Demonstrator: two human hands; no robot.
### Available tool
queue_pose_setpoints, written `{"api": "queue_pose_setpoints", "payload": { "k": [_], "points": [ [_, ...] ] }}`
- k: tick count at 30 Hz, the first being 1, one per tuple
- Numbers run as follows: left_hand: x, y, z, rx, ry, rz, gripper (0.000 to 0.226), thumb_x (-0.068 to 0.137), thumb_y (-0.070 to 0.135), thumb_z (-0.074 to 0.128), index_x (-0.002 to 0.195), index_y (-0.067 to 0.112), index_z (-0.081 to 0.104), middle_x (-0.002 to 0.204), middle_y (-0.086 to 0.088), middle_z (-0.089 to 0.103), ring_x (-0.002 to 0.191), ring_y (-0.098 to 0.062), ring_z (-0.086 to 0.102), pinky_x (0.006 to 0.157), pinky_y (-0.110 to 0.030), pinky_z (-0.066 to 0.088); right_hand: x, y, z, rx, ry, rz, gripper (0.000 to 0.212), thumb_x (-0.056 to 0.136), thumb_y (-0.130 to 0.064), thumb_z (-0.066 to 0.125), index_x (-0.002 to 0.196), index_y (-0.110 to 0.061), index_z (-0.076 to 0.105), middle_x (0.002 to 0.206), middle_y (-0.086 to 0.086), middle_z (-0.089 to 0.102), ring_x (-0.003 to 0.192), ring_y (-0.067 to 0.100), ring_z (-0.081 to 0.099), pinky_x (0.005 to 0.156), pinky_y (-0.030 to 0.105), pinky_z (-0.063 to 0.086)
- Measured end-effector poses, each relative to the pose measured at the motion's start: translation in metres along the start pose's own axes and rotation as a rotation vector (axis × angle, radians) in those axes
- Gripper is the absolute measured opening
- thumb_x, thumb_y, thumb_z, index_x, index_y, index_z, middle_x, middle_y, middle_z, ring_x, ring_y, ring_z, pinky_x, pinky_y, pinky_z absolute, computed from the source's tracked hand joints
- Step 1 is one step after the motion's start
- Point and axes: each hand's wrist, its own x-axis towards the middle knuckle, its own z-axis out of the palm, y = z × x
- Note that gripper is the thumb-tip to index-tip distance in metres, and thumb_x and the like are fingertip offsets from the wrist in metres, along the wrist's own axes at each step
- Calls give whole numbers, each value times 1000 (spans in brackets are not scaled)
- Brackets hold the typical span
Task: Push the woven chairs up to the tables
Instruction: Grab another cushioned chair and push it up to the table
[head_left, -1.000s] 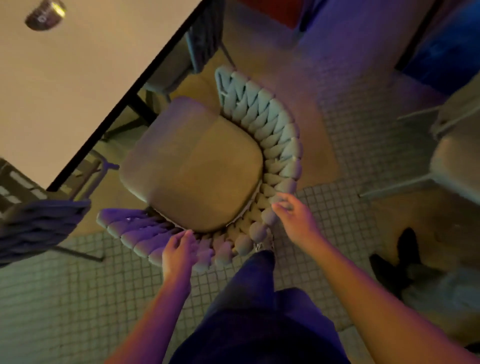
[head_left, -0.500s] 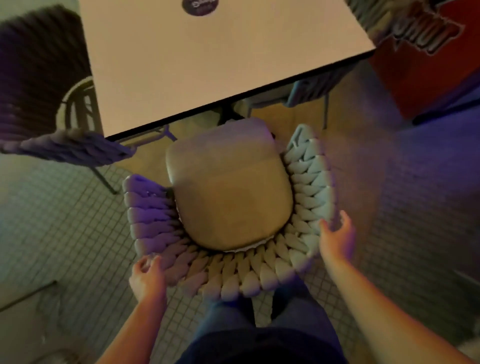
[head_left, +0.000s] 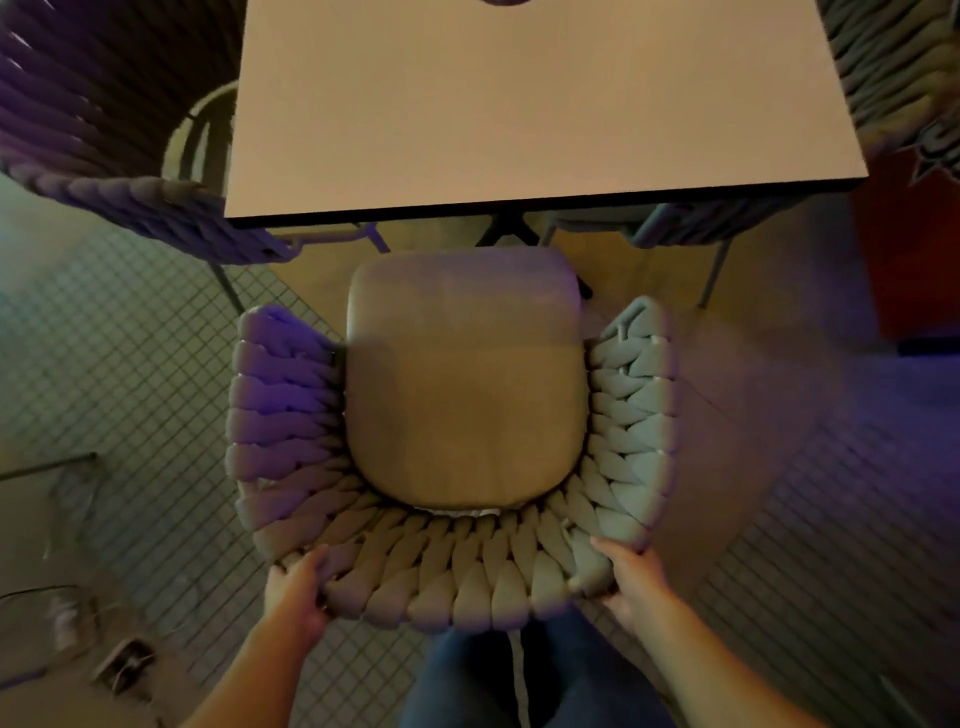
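Observation:
A woven chair with a thick braided grey back and a tan seat cushion stands directly below me, facing a pale square table. The cushion's front edge lies just short of the table's dark near edge. My left hand grips the back's rear left corner. At the rear right corner, my right hand holds the braided rim. My legs in dark trousers stand behind the chair.
A second woven chair sits at the table's left side and a third at its right. Small-tiled floor surrounds the chair. A red panel stands at the right. Small dark objects lie on the floor at lower left.
The chair has swung round from an angle to face the table squarely. Both hands shifted along the braided back to its rear corners and closed on it.

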Motion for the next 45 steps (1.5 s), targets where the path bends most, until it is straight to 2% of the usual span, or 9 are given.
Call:
{"api": "queue_pose_setpoints", "payload": {
  "k": [3, 11, 13, 17, 22, 28, 35, 40, 45],
  "points": [
    [-4, -2, -2, 11, 12, 24, 41, 88, 4, 59, 126, 19, 51, 107, -14, 64, 77, -29, 62, 54, -43, 54, 2, -2, -7, -12, 30, -17, 59, 80, 4, 66, 134, -9, 45, 125, 23, 58, 111, 41, 58, 85, 62, 49],
    [-35, -33, 19, 50, -15, -37, 36, 87, 5, 60, 120, 19, 52, 95, -13, 64, 76, -32, 60, 63, -46, 52, 3, -26, -51, -62, 51, -13, 61, 82, 7, 62, 138, -9, 41, 130, 26, 54, 117, 45, 53, 89, 62, 47],
    [-43, -41, 27, 61, -47, -47, 37, 87, 5, 60, 122, 15, 52, 99, -17, 64, 77, -33, 60, 65, -49, 53, 4, -30, -64, -59, 66, -10, 61, 82, 7, 62, 138, -7, 41, 131, 27, 53, 117, 46, 53, 87, 62, 47],
    [-58, -54, 44, 90, -92, -36, 37, 87, 6, 62, 123, 10, 52, 104, -20, 66, 76, -33, 62, 59, -47, 54, 9, -42, -87, -34, 105, -27, 60, 81, 6, 62, 137, -8, 43, 129, 26, 54, 112, 42, 54, 69, 52, 52],
    [-71, -65, 69, 98, -87, -21, 34, 88, 6, 62, 120, 8, 52, 106, -21, 66, 81, -35, 63, 59, -45, 54, 16, -62, -109, -40, 80, -29, 60, 82, 6, 61, 138, -8, 42, 131, 27, 54, 113, 43, 54, 71, 54, 51],
    [-73, -65, 83, 62, -60, -10, 34, 87, 5, 62, 119, 8, 54, 97, -16, 66, 78, -33, 63, 57, -46, 55, 18, -79, -110, -74, 63, -33, 57, 83, 7, 61, 135, -4, 41, 122, 29, 55, 102, 41, 56, 61, 50, 51],
    [-73, -57, 87, 44, -27, -22, 33, 86, 5, 64, 117, 11, 52, 105, -18, 64, 84, -34, 62, 59, -44, 53, 18, -84, -103, -69, 60, -25, 58, 83, 7, 61, 136, -6, 42, 129, 28, 54, 107, 43, 55, 61, 51, 51],
    [-75, -53, 80, 56, -52, -5, 29, 88, 5, 62, 116, 9, 53, 107, -22, 63, 79, -33, 63, 47, -42, 55, 16, -83, -97, -67, 77, -11, 57, 82, 7, 61, 133, -9, 42, 128, 27, 54, 116, 47, 53, 62, 51, 51],
    [-77, -53, 75, 72, -57, 14, 26, 88, 6, 63, 114, 10, 57, 109, -21, 65, 82, -34, 64, 46, -41, 56, 16, -80, -96, -80, 71, -6, 58, 82, 7, 61, 135, -7, 41, 131, 28, 52, 118, 47, 52, 76, 58, 49]
  ]
}}
